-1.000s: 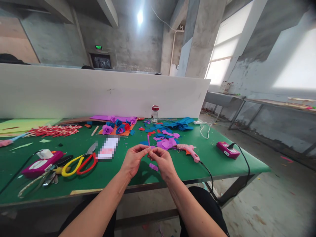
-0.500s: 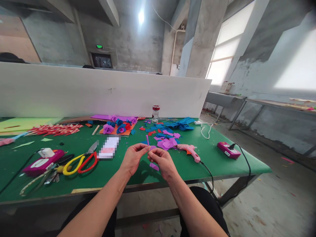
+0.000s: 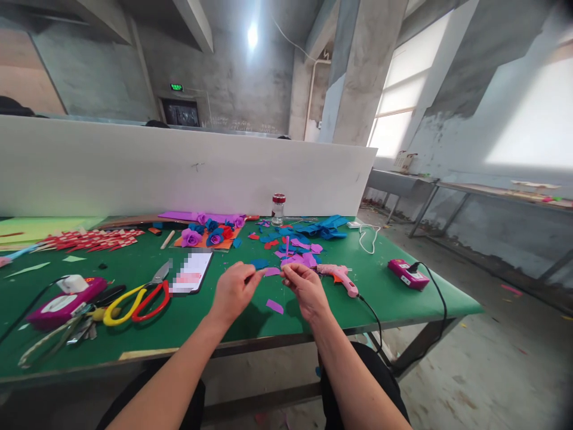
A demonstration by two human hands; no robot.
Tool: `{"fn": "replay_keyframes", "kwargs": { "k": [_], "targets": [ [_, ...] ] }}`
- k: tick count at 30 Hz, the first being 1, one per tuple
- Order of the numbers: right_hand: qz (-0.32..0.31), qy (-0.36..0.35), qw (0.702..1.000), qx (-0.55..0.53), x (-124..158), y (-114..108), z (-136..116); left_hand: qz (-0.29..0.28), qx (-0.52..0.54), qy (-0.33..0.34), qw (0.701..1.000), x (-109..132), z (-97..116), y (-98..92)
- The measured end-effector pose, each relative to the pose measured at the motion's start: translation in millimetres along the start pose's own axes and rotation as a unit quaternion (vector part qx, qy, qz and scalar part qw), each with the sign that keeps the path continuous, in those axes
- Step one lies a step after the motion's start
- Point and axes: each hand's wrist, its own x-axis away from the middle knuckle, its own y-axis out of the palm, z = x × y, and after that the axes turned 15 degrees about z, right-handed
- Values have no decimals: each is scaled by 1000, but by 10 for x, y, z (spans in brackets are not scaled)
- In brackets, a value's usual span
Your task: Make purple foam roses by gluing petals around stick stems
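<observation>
My left hand (image 3: 233,291) and my right hand (image 3: 305,287) are raised just above the green table (image 3: 188,319), a short gap between them. The left fingers are pinched on the end of a small purple petal piece (image 3: 271,272) that reaches toward the right hand. The right fingers are pinched on a thin purple strip (image 3: 287,245) that stands upright above them. Another purple scrap (image 3: 274,306) lies on the table below the hands. A pile of purple and blue cut pieces (image 3: 301,254) sits just beyond the right hand.
A pink glue gun (image 3: 339,276) lies right of my right hand, its cord running off the front edge. Yellow and red scissors (image 3: 134,300), a phone (image 3: 191,272) and a magenta power strip (image 3: 62,294) lie left. Finished roses (image 3: 209,230), a jar (image 3: 278,209) and a white divider (image 3: 179,167) stand behind.
The hands have drawn slightly apart. The upright purple strip, held between both hands before, has moved right with the right hand; the left hand now holds the flat purple piece. The view shifted slightly.
</observation>
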Motion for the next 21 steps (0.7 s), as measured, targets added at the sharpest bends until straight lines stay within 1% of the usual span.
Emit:
{"fn": "replay_keyframes", "kwargs": {
  "k": [2, 3, 5, 7, 8, 9, 10, 12, 14, 16, 18, 21],
  "targets": [
    [-3, 2, 1000, 10, -12, -41, -42, -7, -64, -23, 998, -71, -145, -57],
    [-6, 0, 1000, 17, -10, -54, -54, -28, -76, -29, 996, -103, -196, -83],
    [-15, -15, 999, 35, 7, -62, -60, -30, -60, -76, 995, -144, -221, -116],
    [-24, -41, 997, 62, 31, -50, -45, -53, 26, -156, 986, -147, -148, -111],
    [-27, -58, 995, 80, 44, -39, -33, -65, 83, -197, 975, -137, -88, -96],
    [-28, -80, 991, 101, 57, -26, -20, -69, 145, -247, 956, -121, -24, -75],
    [-27, -106, 986, 125, 70, -12, -6, -65, 192, -286, 937, -103, 37, -50],
    [-19, -171, 968, 181, 102, 18, 20, -41, 254, -328, 909, -68, 128, 0],
    [-10, -234, 943, 234, 142, 48, 38, -25, 285, -344, 895, -38, 172, 43],
    [-6, -274, 924, 265, 186, 77, 51, -22, 298, -349, 888, -14, 185, 75],
    [-7, -288, 916, 278, 224, 103, 61, -20, 306, -353, 884, 4, 188, 98],
    [-10, -286, 916, 280, 255, 124, 79, -3, 313, -360, 879, 20, 200, 116]
  ]
}}
